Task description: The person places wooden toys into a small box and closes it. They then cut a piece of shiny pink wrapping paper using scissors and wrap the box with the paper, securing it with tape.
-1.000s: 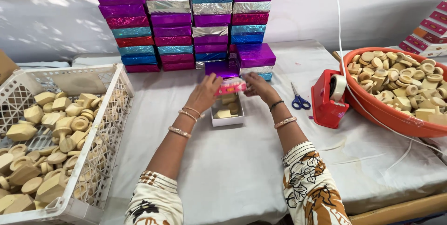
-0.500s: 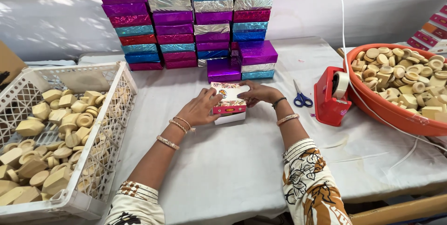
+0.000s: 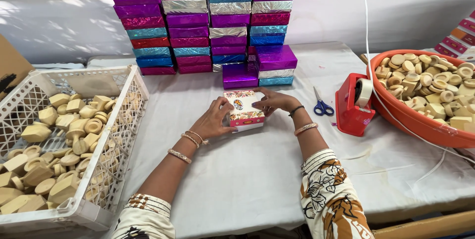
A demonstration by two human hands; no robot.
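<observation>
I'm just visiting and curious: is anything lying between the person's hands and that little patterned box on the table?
No, nothing visible. The left hand and the right hand both rest directly on the patterned box, one at each side. The scissors and the red tape dispenser lie off to the right, clear of it.

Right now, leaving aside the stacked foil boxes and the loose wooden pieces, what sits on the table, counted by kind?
printed box, held between left hand and right hand: 1
blue-handled scissors: 1
red tape dispenser: 1
white plastic crate: 1
orange tub: 1
Total: 5
</observation>
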